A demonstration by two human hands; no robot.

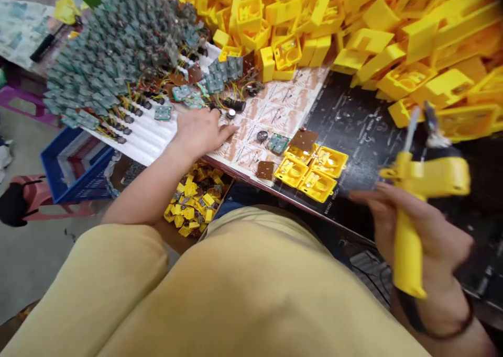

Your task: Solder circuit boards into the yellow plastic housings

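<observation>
My left hand lies palm down on the table, fingers curled over small parts beside a loose round speaker and wired green circuit boards; what its fingers pinch is hidden. My right hand is wrapped round the grip of a yellow glue gun, held above the black mat near the table's right front. Three open yellow plastic housings sit together between the two hands, with brown boards next to them.
A heap of green circuit boards fills the table's left. A big pile of yellow housings covers the back and right. Below the table edge stand a blue crate and a box of small yellow parts.
</observation>
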